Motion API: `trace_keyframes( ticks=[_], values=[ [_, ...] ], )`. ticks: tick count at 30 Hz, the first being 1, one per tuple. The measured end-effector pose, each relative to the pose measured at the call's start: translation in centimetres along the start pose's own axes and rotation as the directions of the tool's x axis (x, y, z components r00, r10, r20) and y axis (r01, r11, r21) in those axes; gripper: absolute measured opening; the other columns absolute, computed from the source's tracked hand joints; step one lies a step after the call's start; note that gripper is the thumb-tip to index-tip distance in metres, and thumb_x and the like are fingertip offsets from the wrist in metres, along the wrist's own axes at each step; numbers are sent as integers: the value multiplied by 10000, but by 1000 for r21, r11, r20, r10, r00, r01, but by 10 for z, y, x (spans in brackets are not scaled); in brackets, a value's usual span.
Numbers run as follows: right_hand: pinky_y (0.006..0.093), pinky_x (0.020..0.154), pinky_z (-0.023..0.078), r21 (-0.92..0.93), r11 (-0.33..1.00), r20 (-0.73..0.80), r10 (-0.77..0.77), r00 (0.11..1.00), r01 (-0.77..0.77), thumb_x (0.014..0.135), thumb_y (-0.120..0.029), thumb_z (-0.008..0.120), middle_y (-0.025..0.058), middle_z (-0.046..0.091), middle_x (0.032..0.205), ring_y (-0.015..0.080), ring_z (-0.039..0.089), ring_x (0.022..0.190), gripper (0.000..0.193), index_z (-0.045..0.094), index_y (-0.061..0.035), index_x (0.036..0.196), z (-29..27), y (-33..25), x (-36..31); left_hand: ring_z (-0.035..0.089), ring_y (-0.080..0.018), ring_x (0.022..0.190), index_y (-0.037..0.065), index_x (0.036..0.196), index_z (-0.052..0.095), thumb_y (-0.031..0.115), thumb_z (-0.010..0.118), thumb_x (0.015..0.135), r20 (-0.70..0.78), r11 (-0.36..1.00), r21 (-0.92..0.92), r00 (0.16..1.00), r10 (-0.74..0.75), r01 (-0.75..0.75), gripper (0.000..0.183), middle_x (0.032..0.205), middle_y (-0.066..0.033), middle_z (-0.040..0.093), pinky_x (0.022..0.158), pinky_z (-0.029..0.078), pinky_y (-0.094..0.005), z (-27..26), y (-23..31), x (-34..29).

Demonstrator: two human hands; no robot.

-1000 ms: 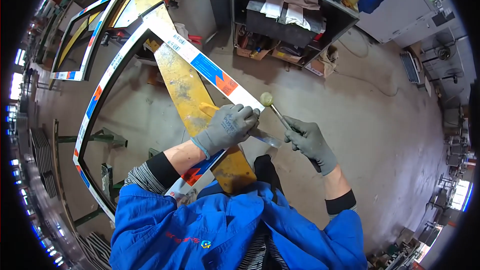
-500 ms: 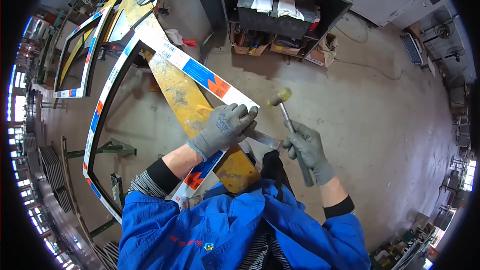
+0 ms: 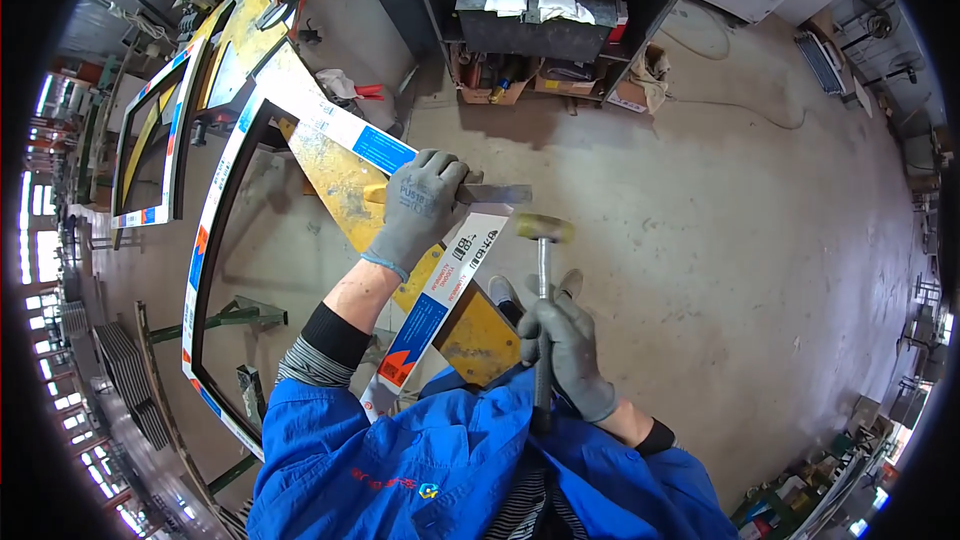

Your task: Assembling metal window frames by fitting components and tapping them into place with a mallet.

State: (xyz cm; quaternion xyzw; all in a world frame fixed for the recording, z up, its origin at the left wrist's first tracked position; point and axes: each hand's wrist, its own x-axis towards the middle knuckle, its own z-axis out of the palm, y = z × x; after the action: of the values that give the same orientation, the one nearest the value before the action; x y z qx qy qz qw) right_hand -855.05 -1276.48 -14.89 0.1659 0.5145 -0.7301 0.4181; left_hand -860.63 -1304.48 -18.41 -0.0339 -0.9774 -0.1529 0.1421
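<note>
My right hand [image 3: 565, 345], in a grey glove, is closed around the handle of a mallet [image 3: 545, 230] with a yellowish head. The mallet stands head-up just right of the frame's corner. In my gloved left hand [image 3: 428, 195] is a flat-bladed tool [image 3: 498, 194], its metal blade pointing right and a yellow handle end showing on the other side. This hand is at the near corner of a large frame [image 3: 432, 305], covered in white, blue and orange film. Whether the blade touches the frame, I cannot tell. Beneath lies a worn yellow support plate [image 3: 335, 180].
A second filmed frame [image 3: 150, 215] rests at the far left on yellow supports. Ahead stands a dark shelf unit [image 3: 650, 0] with cloths and boxes. A green metal stand [image 3: 235, 315] is left of my arm. Grey floor [image 3: 720, 240] extends to the right.
My left hand has moved slightly up and left, turning the blade from slanting down-right to nearly level. The mallet has shifted left and lower, now more upright.
</note>
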Motion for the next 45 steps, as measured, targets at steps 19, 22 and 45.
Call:
trace_keyframes(
  ticks=[19,22,45],
  values=[
    [233,536,512,-200,968,-76,-172,982,154,1063,-154,537,51,643,802,97,591,556,421,529,32,1441,-67,-24,11,632,-246,844,74,1272,651,233,754,867,172,996,46,982,72,-81,447,925,-72,583,676,550,-380,-20,68,-43],
    [233,538,518,-207,971,-47,-136,990,124,1061,-153,546,49,642,803,94,586,556,435,523,29,1455,-73,-27,22,626,-234,828,24,1360,579,260,730,896,200,994,96,979,29,-49,542,914,-69,576,646,537,-375,-10,75,-38],
    [241,495,500,-708,706,381,357,853,21,1046,-135,575,60,644,755,99,592,525,473,494,17,1487,-136,-189,228,685,-362,1063,66,1224,716,46,737,777,-52,568,117,577,-815,814,448,1211,-169,675,886,575,-439,-19,206,-80]
  ],
)
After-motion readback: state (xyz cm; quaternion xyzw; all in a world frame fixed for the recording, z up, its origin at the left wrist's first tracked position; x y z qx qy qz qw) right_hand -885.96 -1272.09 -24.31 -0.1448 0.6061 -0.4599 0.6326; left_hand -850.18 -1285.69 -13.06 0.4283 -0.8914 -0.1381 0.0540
